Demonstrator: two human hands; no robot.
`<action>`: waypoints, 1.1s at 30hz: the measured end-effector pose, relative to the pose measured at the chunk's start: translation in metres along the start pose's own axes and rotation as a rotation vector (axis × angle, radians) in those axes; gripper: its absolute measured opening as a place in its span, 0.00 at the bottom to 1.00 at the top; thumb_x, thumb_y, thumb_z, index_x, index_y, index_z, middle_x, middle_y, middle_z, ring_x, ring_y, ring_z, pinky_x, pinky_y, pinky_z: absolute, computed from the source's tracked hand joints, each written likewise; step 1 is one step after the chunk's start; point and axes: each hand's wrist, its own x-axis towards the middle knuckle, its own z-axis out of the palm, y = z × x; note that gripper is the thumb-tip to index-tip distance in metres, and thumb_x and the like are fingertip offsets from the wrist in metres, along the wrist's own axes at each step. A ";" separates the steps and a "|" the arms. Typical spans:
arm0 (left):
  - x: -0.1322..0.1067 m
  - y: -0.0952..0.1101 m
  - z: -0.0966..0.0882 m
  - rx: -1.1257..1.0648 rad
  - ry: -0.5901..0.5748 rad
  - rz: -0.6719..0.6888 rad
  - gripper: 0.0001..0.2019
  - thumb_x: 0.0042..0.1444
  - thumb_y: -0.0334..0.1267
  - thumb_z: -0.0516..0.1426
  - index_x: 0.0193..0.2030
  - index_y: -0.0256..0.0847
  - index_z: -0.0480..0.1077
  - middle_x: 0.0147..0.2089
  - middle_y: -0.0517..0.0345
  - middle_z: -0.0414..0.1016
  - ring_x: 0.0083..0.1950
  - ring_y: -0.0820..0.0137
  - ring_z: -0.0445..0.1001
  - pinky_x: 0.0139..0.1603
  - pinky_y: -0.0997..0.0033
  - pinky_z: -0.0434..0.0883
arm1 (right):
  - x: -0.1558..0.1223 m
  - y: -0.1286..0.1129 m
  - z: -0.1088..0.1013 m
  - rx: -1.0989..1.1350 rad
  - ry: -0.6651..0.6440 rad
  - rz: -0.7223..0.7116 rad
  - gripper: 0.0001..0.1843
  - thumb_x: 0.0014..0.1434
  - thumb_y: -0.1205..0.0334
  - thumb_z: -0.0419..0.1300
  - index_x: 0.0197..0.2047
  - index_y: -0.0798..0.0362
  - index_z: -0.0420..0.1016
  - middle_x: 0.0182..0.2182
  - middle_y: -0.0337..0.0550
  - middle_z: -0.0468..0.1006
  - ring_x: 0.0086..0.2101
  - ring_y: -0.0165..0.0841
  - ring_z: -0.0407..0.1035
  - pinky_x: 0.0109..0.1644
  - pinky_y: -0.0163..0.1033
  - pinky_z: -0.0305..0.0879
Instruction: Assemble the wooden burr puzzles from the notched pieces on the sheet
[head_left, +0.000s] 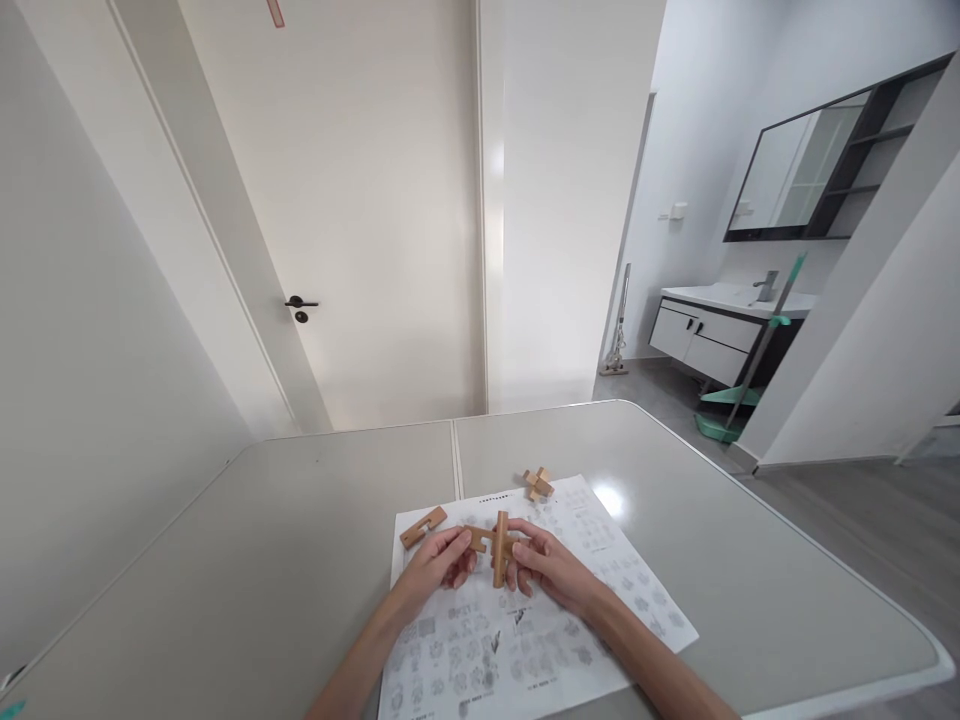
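Observation:
Both my hands meet over a printed instruction sheet (525,640) on a grey table (225,560). My left hand (436,566) pinches one end of a partly joined wooden puzzle (496,545), a cross of notched bars. My right hand (550,567) grips the other side of the same cross, fingers curled round it. A loose notched wooden piece (423,526) lies on the sheet's far left corner, just beyond my left hand. A small assembled wooden cluster (538,484) rests at the sheet's far edge, beyond my right hand.
The table has a centre seam (454,455) and rounded corners. Behind it stands a white door with a dark handle (300,303). To the right a bathroom opens, with a vanity (712,330), a mirror, and a green broom with dustpan (731,405).

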 end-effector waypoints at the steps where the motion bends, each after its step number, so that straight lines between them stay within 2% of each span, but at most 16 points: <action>1: 0.000 0.000 0.000 -0.005 0.004 -0.001 0.25 0.62 0.62 0.58 0.37 0.38 0.70 0.28 0.62 0.69 0.22 0.79 0.58 0.22 0.75 0.51 | 0.000 0.000 0.000 -0.007 0.022 -0.006 0.31 0.58 0.41 0.70 0.56 0.53 0.72 0.27 0.42 0.79 0.25 0.32 0.73 0.26 0.33 0.60; 6: 0.002 -0.004 -0.001 -0.020 0.020 -0.009 0.25 0.61 0.63 0.58 0.37 0.38 0.69 0.29 0.62 0.69 0.21 0.79 0.58 0.22 0.74 0.50 | 0.001 0.005 -0.002 -0.052 0.115 0.003 0.31 0.58 0.38 0.69 0.55 0.52 0.72 0.20 0.35 0.75 0.17 0.28 0.65 0.22 0.32 0.55; 9: 0.002 -0.005 -0.001 -0.023 0.022 -0.011 0.25 0.60 0.63 0.59 0.37 0.37 0.70 0.29 0.61 0.70 0.22 0.79 0.59 0.23 0.74 0.50 | 0.002 0.007 -0.004 -0.018 0.167 0.011 0.34 0.56 0.36 0.69 0.54 0.52 0.72 0.22 0.37 0.77 0.15 0.27 0.63 0.21 0.32 0.54; 15: 0.002 -0.002 -0.002 -0.023 0.034 -0.006 0.25 0.60 0.63 0.59 0.37 0.38 0.69 0.29 0.62 0.70 0.22 0.79 0.59 0.23 0.75 0.51 | 0.000 0.001 0.000 0.102 0.110 0.057 0.30 0.58 0.40 0.69 0.55 0.52 0.72 0.23 0.37 0.77 0.18 0.27 0.65 0.22 0.32 0.53; 20: 0.003 -0.005 -0.002 -0.018 0.034 -0.016 0.25 0.60 0.63 0.59 0.37 0.38 0.70 0.29 0.62 0.70 0.23 0.78 0.60 0.23 0.75 0.51 | 0.000 -0.001 0.001 0.094 0.122 0.047 0.30 0.57 0.39 0.70 0.52 0.50 0.71 0.27 0.40 0.80 0.16 0.24 0.60 0.21 0.31 0.49; 24: 0.004 -0.009 -0.002 -0.019 0.031 -0.021 0.25 0.61 0.63 0.58 0.38 0.38 0.70 0.29 0.61 0.70 0.23 0.79 0.60 0.23 0.75 0.51 | 0.001 -0.001 0.002 0.074 0.153 0.046 0.33 0.53 0.36 0.71 0.51 0.50 0.71 0.18 0.32 0.72 0.14 0.24 0.55 0.20 0.32 0.47; 27: 0.005 -0.010 -0.002 -0.019 0.037 -0.023 0.25 0.61 0.62 0.58 0.38 0.38 0.69 0.29 0.61 0.71 0.23 0.79 0.60 0.23 0.76 0.51 | 0.001 -0.001 0.002 0.047 0.192 0.045 0.34 0.51 0.34 0.71 0.51 0.50 0.73 0.17 0.31 0.70 0.13 0.24 0.53 0.19 0.32 0.47; 33: 0.005 -0.010 -0.003 0.000 0.066 -0.013 0.25 0.61 0.63 0.58 0.37 0.39 0.67 0.29 0.62 0.70 0.23 0.78 0.59 0.23 0.76 0.52 | 0.003 0.002 -0.002 0.051 0.217 -0.012 0.31 0.56 0.38 0.70 0.53 0.50 0.72 0.15 0.27 0.66 0.12 0.22 0.46 0.19 0.32 0.39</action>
